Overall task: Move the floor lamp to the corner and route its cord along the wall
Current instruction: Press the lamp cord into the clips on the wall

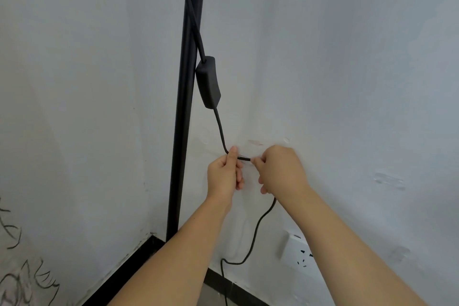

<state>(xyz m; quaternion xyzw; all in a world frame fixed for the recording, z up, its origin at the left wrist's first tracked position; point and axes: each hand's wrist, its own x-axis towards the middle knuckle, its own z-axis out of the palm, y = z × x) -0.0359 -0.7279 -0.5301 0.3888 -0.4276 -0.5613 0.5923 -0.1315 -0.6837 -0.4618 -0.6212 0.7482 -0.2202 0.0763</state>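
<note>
cord pinched at the corner wall

while the floor lamp point(182, 112) stands in the corner, the left hand point(224, 176) and right hand point(280, 171), close together, each pinch the cord point(219, 129) against the wall. a hard tug could tilt the lamp, or let slack sag.

No readable text, label, brand, number or sign anywhere. Inline switch point(208, 82) on cord point(220, 129): plain black, unmarked. Wall socket point(296, 249): white face, slots only, no lettering legible. Black line drawing point(22, 278) on left wall: sketch strokes, no letters.
</note>
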